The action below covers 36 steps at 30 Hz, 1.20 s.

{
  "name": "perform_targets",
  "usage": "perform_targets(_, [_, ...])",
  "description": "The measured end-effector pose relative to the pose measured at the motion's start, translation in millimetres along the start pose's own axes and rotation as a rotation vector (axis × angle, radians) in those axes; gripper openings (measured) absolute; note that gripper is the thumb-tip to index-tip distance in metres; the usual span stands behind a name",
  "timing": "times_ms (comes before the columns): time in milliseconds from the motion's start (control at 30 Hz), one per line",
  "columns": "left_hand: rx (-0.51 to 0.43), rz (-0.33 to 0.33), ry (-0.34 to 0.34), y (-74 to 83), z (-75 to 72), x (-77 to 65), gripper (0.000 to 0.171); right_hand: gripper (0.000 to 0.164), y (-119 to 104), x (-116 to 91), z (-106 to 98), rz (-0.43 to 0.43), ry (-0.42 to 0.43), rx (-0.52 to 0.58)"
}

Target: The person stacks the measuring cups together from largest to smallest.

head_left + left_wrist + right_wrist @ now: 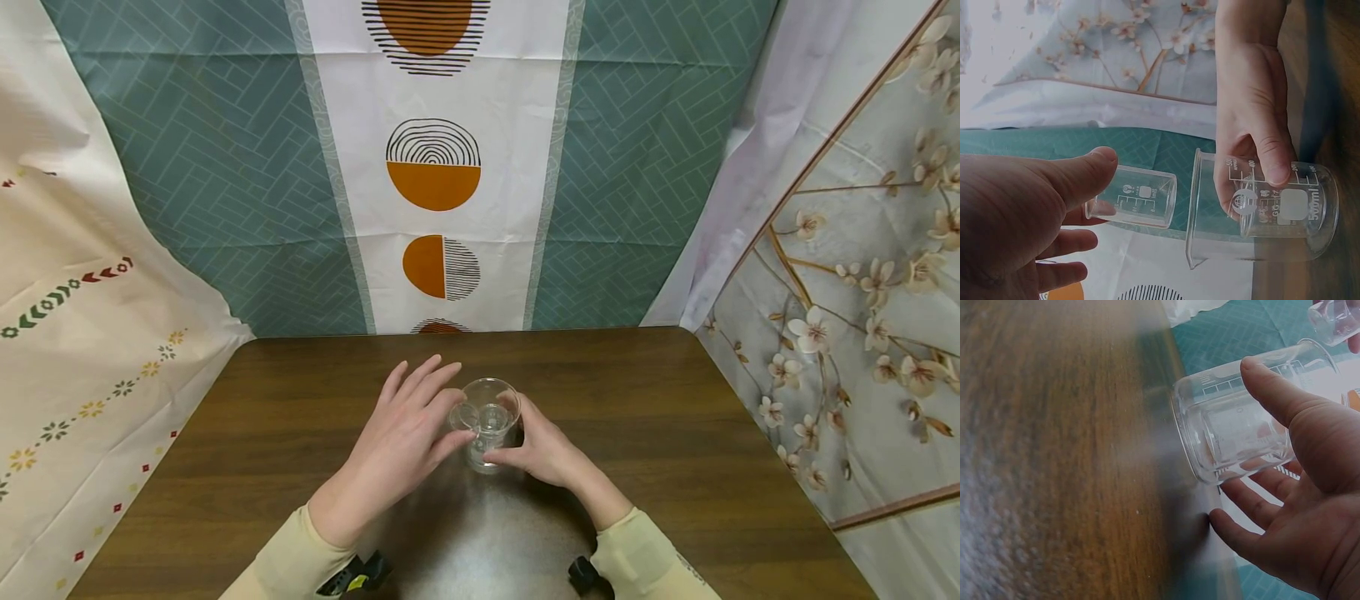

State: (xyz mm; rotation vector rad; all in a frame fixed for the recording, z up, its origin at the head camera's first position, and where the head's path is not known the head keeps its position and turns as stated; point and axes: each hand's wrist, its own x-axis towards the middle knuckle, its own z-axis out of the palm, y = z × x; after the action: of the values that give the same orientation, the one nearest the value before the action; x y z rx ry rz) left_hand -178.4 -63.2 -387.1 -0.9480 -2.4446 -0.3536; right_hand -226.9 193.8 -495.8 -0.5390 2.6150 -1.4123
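A clear glass beaker [1322, 219] marked 500ml stands upright on the table, with a smaller beaker [1229, 434] nested inside it. My right hand [551, 450] grips the big beaker from the right, thumb on the near side and fingers around the far side. My left hand [401, 429] pinches a small beaker [1147, 199] with printed graduations between thumb and index finger. It is held just above the big beaker's rim, toward the left. The other left fingers extend loosely away from the glass.
The brown wooden table [637, 400] spreads around the beakers. A teal and white patterned cloth [630, 167] hangs at the table's back edge. A cream cloth [90, 375] hangs on the left, and a floral cloth [840, 275] on the right.
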Motion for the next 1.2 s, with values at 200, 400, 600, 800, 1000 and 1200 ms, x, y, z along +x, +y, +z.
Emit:
perform_targets(200, [0.003,0.004,0.001,0.6,0.0,1.4,0.042,0.090,0,0,0,0.001,-0.003,-0.015])
perform_targets(400, [-0.001,0.006,0.004,0.7,0.4,3.5,0.043,0.088,0,0,0,0.011,0.004,-0.009])
perform_targets(600, [-0.001,0.018,0.022,-0.7,3.5,6.0,0.045,0.087,1,0,1,0.010,0.004,-0.012])
perform_targets(800, [0.000,0.014,0.018,-1.9,5.8,8.9,0.046,0.087,1,0,1,0.010,0.004,-0.013])
perform_targets(1000, [0.002,0.009,0.014,-2.9,7.8,11.4,0.045,0.086,0,0,0,0.001,0.009,-0.015])
perform_targets(1200, [0.009,0.005,0.011,-3.1,8.4,13.7,0.044,0.086,0,0,0,0.001,0.006,-0.011])
